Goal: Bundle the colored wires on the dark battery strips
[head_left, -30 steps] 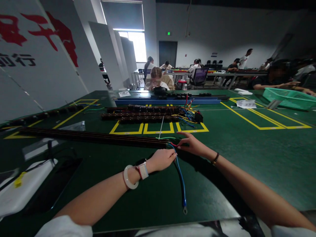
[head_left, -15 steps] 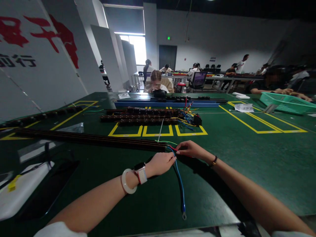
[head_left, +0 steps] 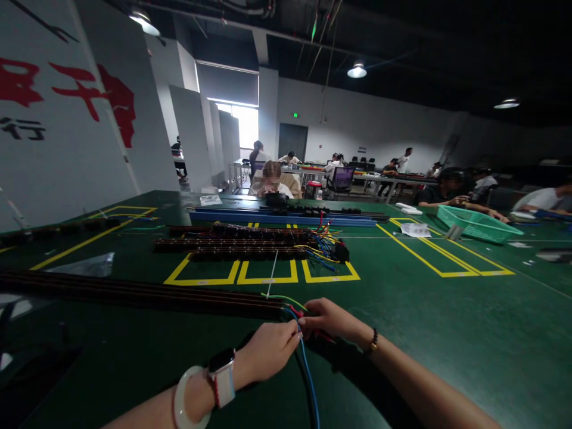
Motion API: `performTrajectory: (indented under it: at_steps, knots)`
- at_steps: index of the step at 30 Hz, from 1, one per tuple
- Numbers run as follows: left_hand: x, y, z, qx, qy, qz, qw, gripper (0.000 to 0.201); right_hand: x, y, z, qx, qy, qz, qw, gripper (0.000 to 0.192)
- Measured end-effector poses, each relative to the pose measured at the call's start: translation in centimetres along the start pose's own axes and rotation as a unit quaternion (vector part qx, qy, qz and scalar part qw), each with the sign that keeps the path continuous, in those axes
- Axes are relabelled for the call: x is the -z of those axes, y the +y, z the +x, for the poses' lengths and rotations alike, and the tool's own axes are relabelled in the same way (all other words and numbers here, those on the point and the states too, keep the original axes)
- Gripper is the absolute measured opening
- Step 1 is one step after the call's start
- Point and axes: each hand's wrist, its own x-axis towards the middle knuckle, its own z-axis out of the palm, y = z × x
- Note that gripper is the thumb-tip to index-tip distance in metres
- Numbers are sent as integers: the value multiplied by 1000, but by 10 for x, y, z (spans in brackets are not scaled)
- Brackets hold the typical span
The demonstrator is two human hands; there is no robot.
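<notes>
A long dark rail [head_left: 134,293] lies across the green table in front of me, with coloured wires [head_left: 292,310] coming out of its right end. My left hand [head_left: 268,351], with a watch and a pale bangle on the wrist, pinches the blue wire [head_left: 308,375] close to the rail's end. My right hand [head_left: 328,319] meets it from the right, fingers closed on the red wire. A green wire [head_left: 286,298] arcs just above both hands.
Several finished dark rails with wire bundles [head_left: 250,241] lie in yellow floor-style markings [head_left: 263,277], blue rails [head_left: 281,217] behind them. A green basket [head_left: 476,223] stands at right. People sit at the far tables. A clear bag [head_left: 83,266] lies at left.
The camera has tilted upward, so the hands and rail sit lower in view and the ceiling shows. Both hands stay together at the wire ends, left fingers closer to the right hand.
</notes>
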Motion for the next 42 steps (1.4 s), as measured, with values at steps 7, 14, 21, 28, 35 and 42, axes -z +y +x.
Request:
performTrajectory:
  at_steps: [7, 14, 21, 28, 35, 42]
  knots:
    - [-2, -2, -2, -32, 14, -40, 999, 28, -14, -6, -7, -54, -103, 194, 974, 42]
    - [-1, -8, 5, -2, 7, -113, 994, 26, -13, -3, -12, -32, -153, 171, 973, 33]
    - [-12, -3, 18, 53, -14, -534, 844, 31, -19, -8, -16, 36, 22, -240, 970, 20]
    - [-23, 7, 29, 115, 17, -738, 665, 15, -41, -11, -14, 102, 131, -599, 783, 46]
    - [-33, 9, 40, 184, 66, -789, 583, 10, -37, -22, -26, 118, 141, -615, 767, 41]
    - [-26, 11, 37, 180, 49, -797, 575, 13, -17, -36, -27, 29, 77, -557, 826, 27]
